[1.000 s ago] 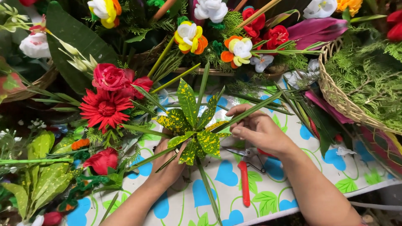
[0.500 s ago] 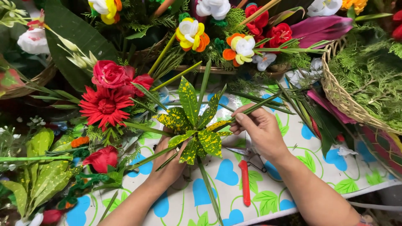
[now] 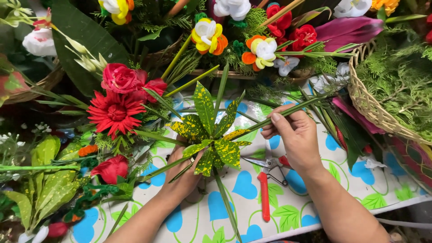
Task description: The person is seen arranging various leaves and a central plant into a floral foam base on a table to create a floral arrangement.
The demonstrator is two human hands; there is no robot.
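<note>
- Far left: red gerbera-like flower with spiky petals and red rose lie on the counter, which is covered with a cloth printed in blue hearts and green leaves. They crowd the work area; a stem swung that way could knock them.
- Left hand: closed around the base of the bundle of yellow-speckled green croton leaves and long narrow green blades, held just above the counter. Fingers are mostly hidden by foliage. Judgement: a loosened grip would let the fan of leaves splay or drop.
- Red-handled scissors: lie open, just beside the right wrist; blades are a snag and cut risk.
- Right hand: pinches a long green leaf blade between thumb and fingers. Pulling hard could crease or tear it.
- Right edge: woven cane basket of fern sits near; an elbow could tip it.
</note>
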